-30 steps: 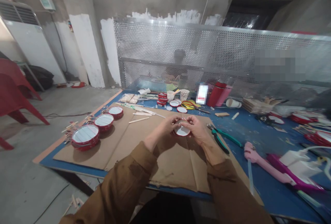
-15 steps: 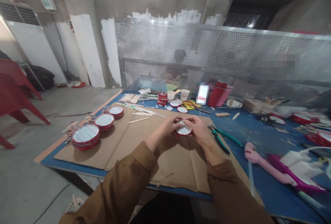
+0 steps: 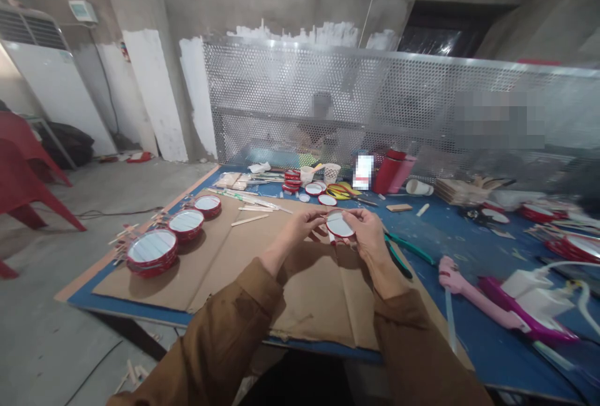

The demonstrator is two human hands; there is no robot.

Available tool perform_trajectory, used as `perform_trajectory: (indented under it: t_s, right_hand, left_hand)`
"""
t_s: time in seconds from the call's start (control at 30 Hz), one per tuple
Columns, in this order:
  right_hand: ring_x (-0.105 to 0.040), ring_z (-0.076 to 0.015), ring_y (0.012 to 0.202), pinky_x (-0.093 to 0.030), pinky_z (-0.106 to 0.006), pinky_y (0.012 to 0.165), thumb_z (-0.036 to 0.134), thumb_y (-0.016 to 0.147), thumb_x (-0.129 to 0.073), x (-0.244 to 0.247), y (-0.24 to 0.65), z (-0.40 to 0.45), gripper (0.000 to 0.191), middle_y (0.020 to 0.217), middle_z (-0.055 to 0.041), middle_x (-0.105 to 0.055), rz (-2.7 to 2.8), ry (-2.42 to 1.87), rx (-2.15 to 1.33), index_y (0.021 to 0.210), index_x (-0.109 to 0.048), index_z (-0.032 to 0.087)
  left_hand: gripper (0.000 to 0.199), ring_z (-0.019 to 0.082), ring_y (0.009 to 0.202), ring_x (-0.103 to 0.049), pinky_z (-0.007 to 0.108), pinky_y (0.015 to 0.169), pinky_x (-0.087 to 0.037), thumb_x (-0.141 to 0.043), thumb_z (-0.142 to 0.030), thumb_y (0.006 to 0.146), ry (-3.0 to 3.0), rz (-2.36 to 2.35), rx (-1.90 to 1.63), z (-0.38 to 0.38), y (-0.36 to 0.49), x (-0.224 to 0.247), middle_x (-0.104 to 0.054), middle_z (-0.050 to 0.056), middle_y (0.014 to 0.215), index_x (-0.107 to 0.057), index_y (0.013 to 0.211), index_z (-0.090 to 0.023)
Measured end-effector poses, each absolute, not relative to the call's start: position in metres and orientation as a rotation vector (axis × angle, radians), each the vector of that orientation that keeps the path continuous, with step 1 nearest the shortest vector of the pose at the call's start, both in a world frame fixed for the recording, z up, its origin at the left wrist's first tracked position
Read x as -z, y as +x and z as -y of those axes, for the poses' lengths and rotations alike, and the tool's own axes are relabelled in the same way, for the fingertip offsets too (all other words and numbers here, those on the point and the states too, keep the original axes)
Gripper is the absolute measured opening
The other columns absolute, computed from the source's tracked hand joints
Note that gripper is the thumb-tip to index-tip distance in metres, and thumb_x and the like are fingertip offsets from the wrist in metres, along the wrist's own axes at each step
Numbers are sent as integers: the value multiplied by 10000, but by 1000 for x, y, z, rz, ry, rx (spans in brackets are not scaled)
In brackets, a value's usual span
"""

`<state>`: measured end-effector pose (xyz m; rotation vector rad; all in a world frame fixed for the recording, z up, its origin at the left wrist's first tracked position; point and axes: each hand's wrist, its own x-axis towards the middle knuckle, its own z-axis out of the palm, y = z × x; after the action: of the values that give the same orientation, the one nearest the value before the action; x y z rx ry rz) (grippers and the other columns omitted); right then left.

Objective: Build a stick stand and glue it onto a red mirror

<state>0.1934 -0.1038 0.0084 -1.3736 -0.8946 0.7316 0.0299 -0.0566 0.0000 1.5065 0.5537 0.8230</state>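
A small round drum [image 3: 340,225], with a white face and a red rim, is tilted toward me above the cardboard. My right hand [image 3: 370,234] grips its right side, thumb on the face and fingers behind. At its left rim are the closed thumb and forefinger of my left hand [image 3: 302,231]; the exact contact there is hard to see. Left on the cardboard stand three larger red drums with white faces: a big one [image 3: 152,252], a middle one [image 3: 186,223] and a smaller one [image 3: 207,205], with wooden sticks at their left sides.
Beneath my hands lies a cardboard sheet [image 3: 234,268] on a blue table. Green-handled pliers [image 3: 410,248], a pink glue gun [image 3: 482,297] and white plugs [image 3: 529,287] are on the right. Wooden sticks [image 3: 250,219], paper cups [image 3: 332,173] and a red bottle [image 3: 389,172] sit farther back.
The small drum has turned in my hands, its white face now tilted up toward me. My left fingers have drawn back from the face to its left edge. The view has shifted slightly.
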Motion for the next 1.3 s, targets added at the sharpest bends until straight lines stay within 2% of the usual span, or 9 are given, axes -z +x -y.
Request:
perform_trajectory:
  t_s: [0.33, 0.7, 1.1, 1.3]
  right_hand:
    - [-497, -117, 387, -344, -220, 298, 441, 646, -722, -8, 194, 105, 317, 567, 18, -609, 1020, -1389, -724, 808, -583, 207]
    - [-530, -124, 402, -354, -213, 303, 463, 592, -748, -3, 195, 102, 364, 563, 23, -618, 1019, -1355, -717, 771, -587, 191]
    - [-576, -141, 467, -409, -220, 355, 462, 605, -746, 1, 188, 100, 374, 625, -6, -642, 1037, -1330, -723, 791, -589, 178]
    - [-568, -148, 446, -403, -232, 355, 486, 621, -726, 3, 191, 99, 370, 609, -5, -641, 1021, -1331, -695, 784, -576, 189]
  left_hand:
    - [310, 96, 601, -630, 199, 560, -497, -651, -287, 815, 1465, -642, -747, 51, 24, -3, -691, 26, 778, -684, 1102, -174]
    - [383, 84, 573, -615, 216, 571, -509, -647, -304, 828, 1546, -615, -749, 51, 19, -3, -695, 30, 813, -656, 1192, -185]
    - [295, 85, 558, -618, 211, 537, -513, -594, -227, 840, 1582, -584, -834, 42, 17, 0, -687, 31, 821, -689, 1111, -160]
    - [355, 92, 594, -623, 219, 564, -515, -591, -284, 848, 1625, -582, -765, 50, 15, -6, -684, 42, 827, -659, 1173, -157]
